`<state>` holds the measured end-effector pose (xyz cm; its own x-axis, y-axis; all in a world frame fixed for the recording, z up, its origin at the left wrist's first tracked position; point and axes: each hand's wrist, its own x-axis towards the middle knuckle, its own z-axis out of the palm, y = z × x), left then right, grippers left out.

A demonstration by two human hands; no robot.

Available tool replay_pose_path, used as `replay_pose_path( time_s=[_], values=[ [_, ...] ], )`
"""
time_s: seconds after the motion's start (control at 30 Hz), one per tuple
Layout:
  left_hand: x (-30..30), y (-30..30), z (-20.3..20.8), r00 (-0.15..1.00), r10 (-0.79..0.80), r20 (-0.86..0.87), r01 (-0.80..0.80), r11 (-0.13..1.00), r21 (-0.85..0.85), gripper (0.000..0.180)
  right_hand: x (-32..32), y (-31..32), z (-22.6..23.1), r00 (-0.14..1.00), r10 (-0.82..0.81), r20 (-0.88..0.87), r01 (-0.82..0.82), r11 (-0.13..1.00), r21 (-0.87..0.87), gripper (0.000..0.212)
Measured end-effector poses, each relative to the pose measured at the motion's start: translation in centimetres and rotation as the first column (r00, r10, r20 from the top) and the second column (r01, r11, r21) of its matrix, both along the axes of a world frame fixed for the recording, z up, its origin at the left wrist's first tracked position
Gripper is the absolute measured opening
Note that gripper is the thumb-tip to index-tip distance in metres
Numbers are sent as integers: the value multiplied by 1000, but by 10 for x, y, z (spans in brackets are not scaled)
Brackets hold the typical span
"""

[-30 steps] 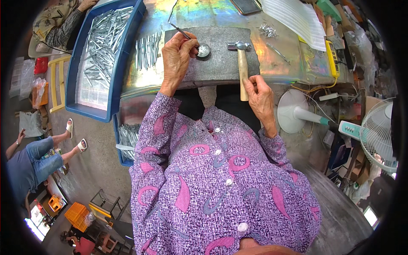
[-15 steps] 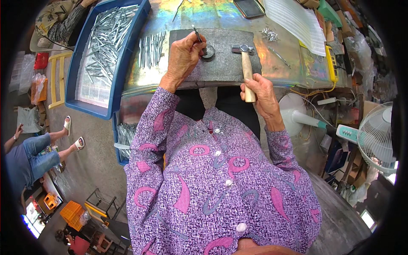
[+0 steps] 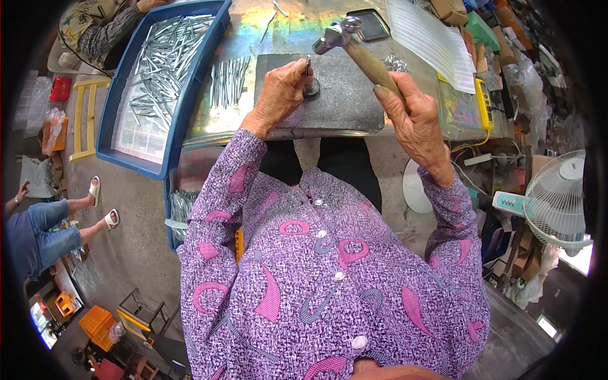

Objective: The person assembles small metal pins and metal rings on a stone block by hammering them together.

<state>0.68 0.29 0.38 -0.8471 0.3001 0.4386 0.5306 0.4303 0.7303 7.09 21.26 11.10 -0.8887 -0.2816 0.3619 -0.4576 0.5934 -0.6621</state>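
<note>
Wood-handled, the hammer (image 3: 370, 63) has just risen to the frame's upper centre, gripped in the right hand (image 3: 417, 114), clear of the grey mat (image 3: 348, 104); the left hand (image 3: 280, 92) pinches a dark rod (image 3: 308, 64) near the round block (image 3: 312, 90).

Patchy gray floor (image 3: 142, 234) spreading across the left. At far left, 1 pale yellow wooden frame (image 3: 77, 120); at near left, 1 orange slatted crate (image 3: 98, 326) and 1 small orange stool (image 3: 64, 304). At the far middle, 1 table top (image 3: 244, 28) with rainbow sheen under reflected light. On the right, 1 white standing fan (image 3: 560, 190) near crowded boxes (image 3: 529, 256) and clear plastic (image 3: 535, 95). At near right, 1 bright rectangle (image 3: 548, 326), window or lamp unclear.
</note>
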Motion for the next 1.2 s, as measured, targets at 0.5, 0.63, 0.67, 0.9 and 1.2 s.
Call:
replay_pose_path(
  time_s=[0.5, 0.63, 0.67, 0.9, 1.2],
  values=[
    [0, 0, -3, 999, -15, -35, 15, 1000, 3, 6, -8, -11, 22, 975, 86, -204, -24, 958, 287, 20],
    [0, -1, -5, 998, 1, -65, -3, 999, -37, 6, -2, -17, 48, 949, 56, -311, -30, 996, 88, 20],
    [0, -1, -5, 998, 1, -62, -3, 999, -36, 6, -2, -18, 43, 949, 56, -309, -30, 996, 89, 20],
    [-1, -2, -6, 996, 8, -94, -14, 998, -66, 6, -3, -10, 15, 995, 16, -97, 7, 972, 233, 15],
    [1, -12, -7, 873, -99, 478, -116, 909, 400, 11, 21, 7, -58, 699, -59, 713, 429, 832, -352, 25]
  ],
)
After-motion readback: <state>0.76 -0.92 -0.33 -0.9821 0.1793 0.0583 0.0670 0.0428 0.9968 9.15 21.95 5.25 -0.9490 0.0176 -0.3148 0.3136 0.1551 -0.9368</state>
